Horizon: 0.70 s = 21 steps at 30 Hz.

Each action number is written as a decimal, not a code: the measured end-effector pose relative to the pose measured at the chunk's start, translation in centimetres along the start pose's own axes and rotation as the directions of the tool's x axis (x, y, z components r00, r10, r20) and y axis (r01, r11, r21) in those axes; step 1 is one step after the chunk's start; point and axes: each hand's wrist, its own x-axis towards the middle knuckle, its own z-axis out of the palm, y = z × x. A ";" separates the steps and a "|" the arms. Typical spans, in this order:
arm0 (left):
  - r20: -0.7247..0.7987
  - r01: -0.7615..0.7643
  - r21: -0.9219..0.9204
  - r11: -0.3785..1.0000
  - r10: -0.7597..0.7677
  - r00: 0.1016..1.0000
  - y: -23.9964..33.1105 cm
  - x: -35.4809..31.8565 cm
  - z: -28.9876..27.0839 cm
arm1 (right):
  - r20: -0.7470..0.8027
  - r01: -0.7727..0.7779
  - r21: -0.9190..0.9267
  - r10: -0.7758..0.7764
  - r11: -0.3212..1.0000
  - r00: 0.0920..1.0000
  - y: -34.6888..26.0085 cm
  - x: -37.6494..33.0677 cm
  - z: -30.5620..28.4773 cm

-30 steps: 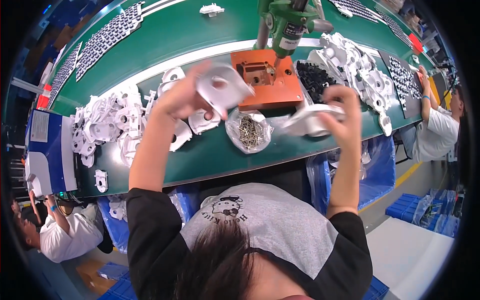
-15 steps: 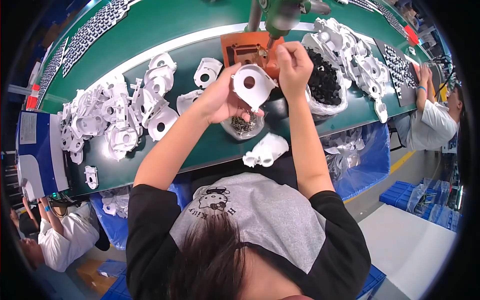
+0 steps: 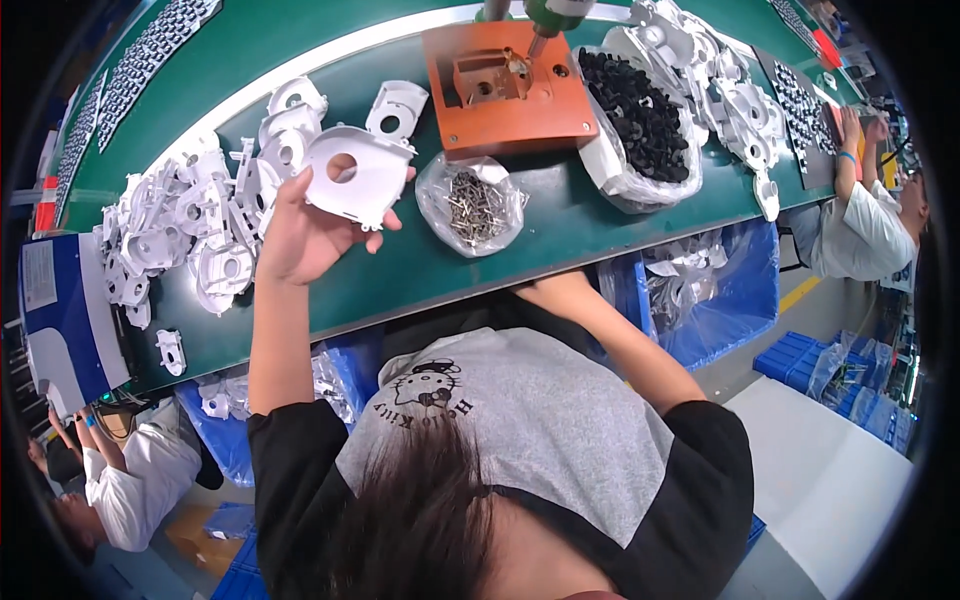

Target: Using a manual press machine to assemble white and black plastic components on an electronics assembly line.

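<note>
My left hand (image 3: 315, 235) is closed on a white plastic housing (image 3: 365, 195) with a round hole, held up over the table left of the screw bag. Its thumb lies on the near left edge, with fingers behind and below. My right hand (image 3: 557, 294) is low at the table's front edge, by my lap; its fingertips are hidden, so what they hold cannot be seen. An orange fixture block (image 3: 520, 128) sits ahead, under the tip of a green driver tool (image 3: 553, 18). Nearer to me lies a clear bag of small metal screws (image 3: 472, 208).
White housings (image 3: 190, 225) are heaped on the left, more (image 3: 735, 105) on the right. A bag of black parts (image 3: 640, 130) stands right of the fixture. Blue bins (image 3: 735, 310) with white parts sit below the table edge. Co-workers (image 3: 850, 240) sit at both sides.
My left hand carried the housing leftward, away from the fixture. My right hand dropped from beside the fixture to the table's front edge. The white part near my lap is no longer visible.
</note>
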 end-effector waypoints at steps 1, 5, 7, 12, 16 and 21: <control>-0.023 -0.018 -0.009 1.000 0.018 1.000 -0.2 -0.7 0.1 | 0.015 0.001 -0.003 -0.001 1.000 1.000 0.1 -0.7 0.4; -0.007 0.000 0.005 1.000 0.000 1.000 -0.3 -1.5 0.8 | 0.007 0.061 -0.002 -0.061 0.998 0.998 1.1 4.4 2.1; -0.003 -0.021 0.044 0.999 0.021 1.000 -0.4 -1.9 0.9 | -0.012 0.100 -0.001 -0.100 0.995 0.995 2.9 3.0 1.3; -0.087 0.052 0.090 0.995 -0.044 0.995 -1.6 -3.1 1.5 | -0.036 0.167 -0.013 -0.168 0.986 0.985 2.8 4.3 3.9; -0.105 0.132 0.172 0.976 -0.115 0.988 -3.3 -3.1 2.7 | -0.043 0.175 -0.024 -0.176 0.984 0.984 3.5 3.3 5.5; -0.285 0.068 0.496 0.866 0.089 0.954 -5.4 -3.2 4.4 | 0.343 -0.171 0.446 0.009 0.879 0.939 -0.2 -2.8 -2.8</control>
